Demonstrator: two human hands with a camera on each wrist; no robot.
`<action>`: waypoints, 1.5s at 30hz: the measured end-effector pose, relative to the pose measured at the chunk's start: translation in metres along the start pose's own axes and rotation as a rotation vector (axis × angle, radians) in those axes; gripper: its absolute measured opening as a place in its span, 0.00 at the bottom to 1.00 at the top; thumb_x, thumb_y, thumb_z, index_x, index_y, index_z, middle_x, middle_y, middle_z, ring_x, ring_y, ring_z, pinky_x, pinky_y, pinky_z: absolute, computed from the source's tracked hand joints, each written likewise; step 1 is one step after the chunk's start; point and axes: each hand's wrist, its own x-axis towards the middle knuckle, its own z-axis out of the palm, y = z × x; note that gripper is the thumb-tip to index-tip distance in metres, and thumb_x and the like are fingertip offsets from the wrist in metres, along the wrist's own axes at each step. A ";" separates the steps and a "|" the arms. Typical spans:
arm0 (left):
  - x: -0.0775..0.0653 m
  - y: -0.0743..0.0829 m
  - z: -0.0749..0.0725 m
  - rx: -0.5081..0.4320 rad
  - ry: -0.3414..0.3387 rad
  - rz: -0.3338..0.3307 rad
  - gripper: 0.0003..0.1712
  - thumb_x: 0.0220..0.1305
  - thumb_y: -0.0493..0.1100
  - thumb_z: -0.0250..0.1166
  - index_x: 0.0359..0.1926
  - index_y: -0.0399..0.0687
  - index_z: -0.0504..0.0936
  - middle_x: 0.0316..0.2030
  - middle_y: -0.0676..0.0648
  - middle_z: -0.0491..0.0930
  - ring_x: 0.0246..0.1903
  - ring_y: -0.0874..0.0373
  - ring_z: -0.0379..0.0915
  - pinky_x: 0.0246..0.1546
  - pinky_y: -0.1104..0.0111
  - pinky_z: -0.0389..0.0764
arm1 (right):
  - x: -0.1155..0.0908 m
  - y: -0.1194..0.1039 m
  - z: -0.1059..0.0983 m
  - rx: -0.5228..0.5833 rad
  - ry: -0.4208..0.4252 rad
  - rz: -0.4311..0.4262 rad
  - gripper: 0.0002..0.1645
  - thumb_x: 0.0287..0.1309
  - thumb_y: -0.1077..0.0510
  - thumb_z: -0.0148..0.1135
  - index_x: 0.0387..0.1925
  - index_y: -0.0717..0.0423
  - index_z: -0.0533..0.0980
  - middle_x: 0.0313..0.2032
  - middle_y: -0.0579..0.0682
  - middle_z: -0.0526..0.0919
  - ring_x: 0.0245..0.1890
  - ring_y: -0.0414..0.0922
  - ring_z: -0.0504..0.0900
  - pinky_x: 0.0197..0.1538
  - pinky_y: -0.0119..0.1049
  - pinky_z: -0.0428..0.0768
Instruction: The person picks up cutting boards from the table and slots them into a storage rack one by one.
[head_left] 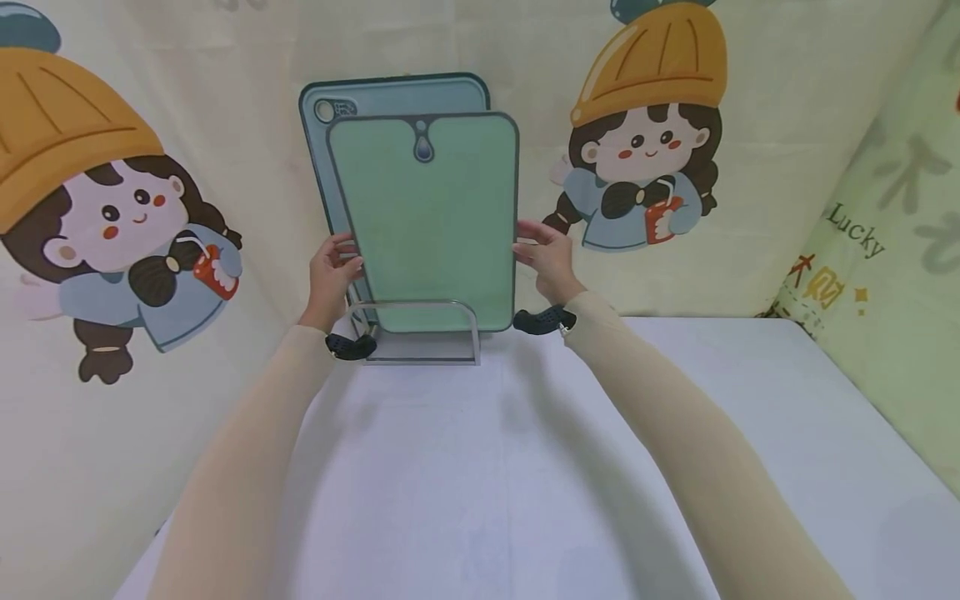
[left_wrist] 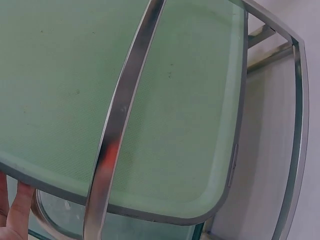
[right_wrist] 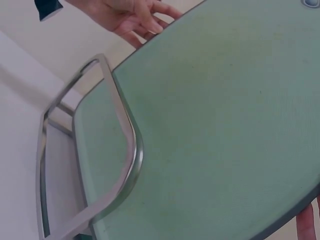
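Observation:
A green cutting board [head_left: 435, 217] with a dark rim and a drop-shaped hole near its top stands upright in a metal rack [head_left: 477, 337]. My left hand [head_left: 330, 279] pinches its left edge, thumb in front. At the opposite edge my right hand [head_left: 547, 258] grips the board between thumb and fingers. Behind it, a larger blue cutting board [head_left: 318, 154] leans slightly left, with a round hole at its upper left corner. In the left wrist view a rack bar [left_wrist: 117, 115] crosses in front of the green board's lower part. Only fingertips [right_wrist: 306, 222] of my right hand show in the right wrist view.
The rack stands on a white table [head_left: 435, 467] near its back edge. Behind hangs a pale cloth [head_left: 780, 150] printed with cartoon girls in orange hats. A green printed cloth [head_left: 900, 275] borders the table on the right.

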 end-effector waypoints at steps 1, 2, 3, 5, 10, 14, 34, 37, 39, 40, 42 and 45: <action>0.000 -0.001 -0.001 -0.001 0.005 -0.002 0.21 0.64 0.29 0.54 0.57 0.45 0.71 0.39 0.54 0.72 0.38 0.64 0.70 0.40 0.74 0.78 | 0.000 0.001 0.001 -0.002 -0.002 0.000 0.24 0.52 0.76 0.59 0.51 0.60 0.77 0.38 0.46 0.81 0.35 0.39 0.80 0.48 0.37 0.82; 0.001 -0.002 -0.002 0.003 0.010 -0.004 0.21 0.65 0.29 0.54 0.57 0.45 0.71 0.39 0.54 0.71 0.38 0.64 0.70 0.40 0.74 0.78 | 0.000 0.002 0.002 -0.002 -0.002 0.002 0.24 0.53 0.76 0.59 0.51 0.60 0.77 0.38 0.46 0.81 0.35 0.39 0.80 0.48 0.37 0.82; 0.001 -0.002 -0.003 0.008 0.015 -0.006 0.21 0.65 0.29 0.54 0.57 0.45 0.71 0.39 0.55 0.71 0.38 0.64 0.70 0.40 0.74 0.78 | 0.000 0.003 0.003 0.001 -0.004 0.002 0.24 0.52 0.76 0.59 0.51 0.61 0.77 0.39 0.46 0.81 0.36 0.39 0.80 0.48 0.37 0.82; 0.003 -0.005 -0.005 0.010 0.022 -0.004 0.20 0.65 0.29 0.54 0.57 0.45 0.71 0.39 0.54 0.71 0.37 0.64 0.70 0.40 0.74 0.78 | 0.001 0.004 0.005 0.000 -0.010 -0.001 0.24 0.53 0.76 0.58 0.51 0.61 0.77 0.39 0.47 0.81 0.37 0.39 0.80 0.47 0.36 0.82; 0.009 -0.011 -0.012 -0.029 0.039 0.004 0.20 0.64 0.27 0.54 0.55 0.47 0.72 0.39 0.53 0.70 0.35 0.64 0.69 0.35 0.76 0.78 | 0.001 0.006 0.010 0.007 -0.024 -0.011 0.23 0.53 0.76 0.58 0.51 0.61 0.77 0.42 0.50 0.81 0.36 0.40 0.81 0.48 0.36 0.82; 0.012 -0.014 -0.017 -0.048 0.054 0.004 0.20 0.64 0.27 0.54 0.54 0.48 0.73 0.39 0.53 0.70 0.35 0.63 0.68 0.33 0.78 0.78 | 0.000 0.007 0.015 0.002 -0.028 -0.010 0.24 0.52 0.77 0.58 0.51 0.60 0.77 0.44 0.52 0.81 0.36 0.40 0.81 0.48 0.37 0.82; 0.012 -0.021 -0.033 -0.001 0.084 -0.031 0.19 0.64 0.29 0.55 0.53 0.50 0.74 0.38 0.54 0.71 0.38 0.62 0.69 0.40 0.76 0.80 | -0.005 0.019 0.032 -0.018 -0.028 0.011 0.23 0.52 0.76 0.59 0.51 0.59 0.78 0.38 0.46 0.80 0.39 0.40 0.80 0.51 0.38 0.81; 0.011 -0.021 -0.035 0.004 0.085 -0.033 0.19 0.64 0.29 0.55 0.53 0.50 0.74 0.38 0.54 0.71 0.38 0.62 0.69 0.39 0.76 0.80 | -0.005 0.020 0.033 -0.021 -0.030 0.010 0.24 0.52 0.75 0.60 0.51 0.59 0.78 0.40 0.47 0.81 0.37 0.39 0.80 0.50 0.37 0.81; 0.009 -0.019 -0.035 0.010 0.088 -0.032 0.19 0.64 0.29 0.55 0.53 0.49 0.74 0.39 0.54 0.71 0.38 0.62 0.69 0.39 0.76 0.80 | -0.005 0.020 0.035 -0.023 -0.034 0.010 0.24 0.52 0.76 0.60 0.51 0.59 0.78 0.41 0.48 0.81 0.37 0.39 0.80 0.50 0.38 0.81; 0.009 -0.018 -0.035 0.014 0.094 -0.031 0.19 0.64 0.29 0.55 0.53 0.49 0.74 0.39 0.53 0.71 0.38 0.62 0.69 0.38 0.76 0.80 | -0.005 0.019 0.035 -0.024 -0.034 0.013 0.24 0.52 0.75 0.60 0.51 0.59 0.78 0.41 0.48 0.81 0.37 0.39 0.80 0.50 0.38 0.81; 0.007 -0.015 -0.035 0.026 0.099 -0.030 0.19 0.64 0.29 0.54 0.53 0.48 0.74 0.39 0.53 0.71 0.38 0.62 0.69 0.38 0.76 0.80 | -0.006 0.019 0.037 -0.026 -0.036 0.019 0.24 0.52 0.75 0.60 0.51 0.59 0.78 0.42 0.48 0.81 0.37 0.39 0.80 0.50 0.38 0.81; 0.004 -0.010 -0.035 0.043 0.099 -0.032 0.19 0.65 0.29 0.54 0.54 0.47 0.73 0.39 0.52 0.70 0.38 0.62 0.69 0.38 0.76 0.80 | -0.006 0.018 0.039 -0.032 -0.036 0.025 0.24 0.52 0.75 0.60 0.51 0.58 0.78 0.43 0.49 0.81 0.38 0.39 0.80 0.50 0.38 0.81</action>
